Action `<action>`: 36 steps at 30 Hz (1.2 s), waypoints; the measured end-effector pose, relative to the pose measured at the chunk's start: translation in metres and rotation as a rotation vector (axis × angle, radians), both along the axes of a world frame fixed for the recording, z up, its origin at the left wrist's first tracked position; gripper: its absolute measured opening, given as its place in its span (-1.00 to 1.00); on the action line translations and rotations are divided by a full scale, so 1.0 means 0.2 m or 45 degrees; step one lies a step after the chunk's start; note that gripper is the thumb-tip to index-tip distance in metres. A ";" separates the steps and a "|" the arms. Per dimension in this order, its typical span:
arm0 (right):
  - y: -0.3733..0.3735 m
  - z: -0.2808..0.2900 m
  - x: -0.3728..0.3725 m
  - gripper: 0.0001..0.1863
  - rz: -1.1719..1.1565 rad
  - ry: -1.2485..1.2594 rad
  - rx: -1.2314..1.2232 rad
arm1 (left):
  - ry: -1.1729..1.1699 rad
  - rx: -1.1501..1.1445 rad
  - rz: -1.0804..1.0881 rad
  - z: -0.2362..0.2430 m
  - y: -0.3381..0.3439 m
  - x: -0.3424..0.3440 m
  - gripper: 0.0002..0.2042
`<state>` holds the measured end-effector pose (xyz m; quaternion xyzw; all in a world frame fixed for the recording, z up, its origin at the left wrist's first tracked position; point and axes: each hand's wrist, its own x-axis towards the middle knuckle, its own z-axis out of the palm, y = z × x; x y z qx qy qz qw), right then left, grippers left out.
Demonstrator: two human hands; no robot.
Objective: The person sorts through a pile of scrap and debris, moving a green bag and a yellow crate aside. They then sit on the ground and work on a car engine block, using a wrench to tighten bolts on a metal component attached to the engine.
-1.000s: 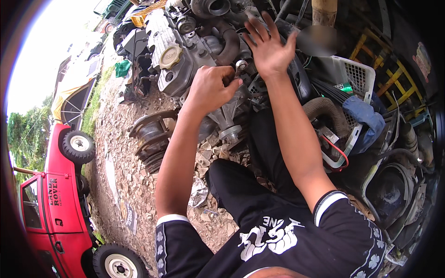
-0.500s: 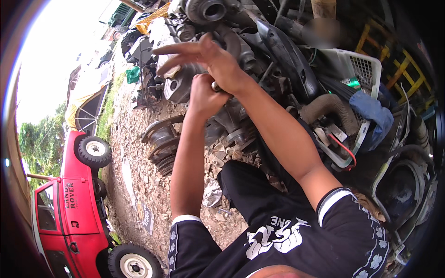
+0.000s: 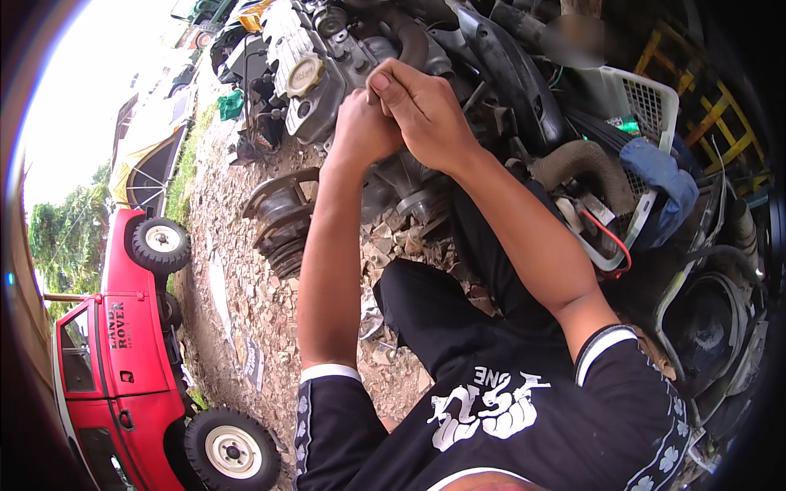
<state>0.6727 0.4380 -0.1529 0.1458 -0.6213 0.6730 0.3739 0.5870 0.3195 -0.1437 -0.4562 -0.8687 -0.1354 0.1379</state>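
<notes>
My left hand is closed in a fist in front of the engine. Pressed against its right side, my right hand is closed too, thumb folded over the curled fingers. Whatever the two hands grip is hidden behind the fingers. Just beyond them lies the engine's grey metal cover, with a round tan cap on top. Below the hands is a greyish metal housing, partly covered by my forearms. A dark coil spring with round metal seats stands left of my left forearm.
A white plastic crate with a blue cloth and a ribbed hose is on the right. A long black plastic part leans behind. Broken stones cover the ground; a red vehicle stands at left.
My right hand has gone from spread fingers to closed against my left fist. The round metal end seen between the hands is now hidden. The view has shifted slightly.
</notes>
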 end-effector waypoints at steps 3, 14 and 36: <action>-0.01 -0.09 -0.01 -0.68 0.087 0.064 -0.208 | -0.098 -0.266 0.088 0.06 -0.02 0.04 -0.74; 0.29 -0.41 -0.26 -0.70 0.148 -0.274 -1.991 | 0.241 0.517 0.128 -0.20 -0.41 0.34 -0.46; 0.44 -0.43 -0.15 -0.75 0.438 -0.412 -1.949 | -1.817 2.892 0.627 -1.18 -0.67 0.24 -0.67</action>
